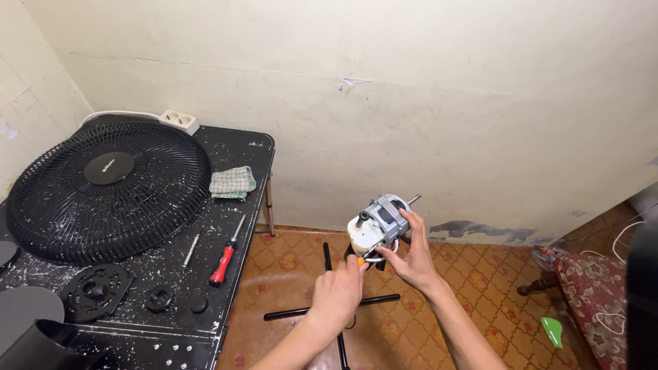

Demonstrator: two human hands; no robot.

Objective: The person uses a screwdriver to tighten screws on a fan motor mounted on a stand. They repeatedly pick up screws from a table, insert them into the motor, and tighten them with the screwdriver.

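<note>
Fan grille (110, 188), red screwdriver (225, 259), checked cloth (232, 182)

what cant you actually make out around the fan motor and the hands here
- Head view: the tool tip at the fan motor is hidden by the left hand; only an orange bit shows.
- The motor's far side is covered by the right hand.
- The black cross stand is partly hidden behind both forearms.
- Small black parts on the table are too small to identify.
- A dark shape at the right edge is cut off.
</note>
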